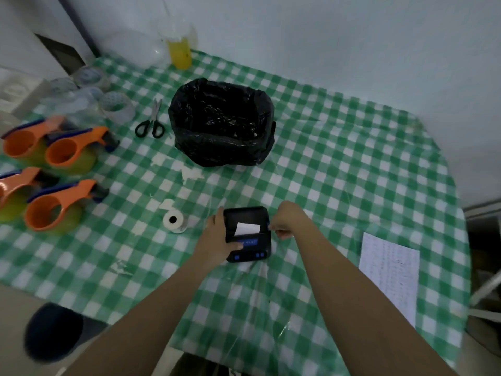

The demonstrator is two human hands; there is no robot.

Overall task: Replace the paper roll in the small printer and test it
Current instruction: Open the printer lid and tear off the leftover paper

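While your left hand (217, 234) clamps the small printer (248, 234) from its left side, thumb laid across the lit blue panel and fingers wrapped round the case, the printer sits on the checked tablecloth (339, 172) just below the centre of the frame; your right hand (284, 221) is at the printer's right edge with its fingers curled in, but whether they pinch a latch, the paper or nothing at all cannot be told; a white paper tab (247, 228) stands out of the slot, so by my reading the new roll is seated and you are at closing up or starting the test; a paper roll (174, 220) lies just left of the printer, apart from it; the next move calls for a steady hold on the case and one firm press of a front button, keeping the tab free.
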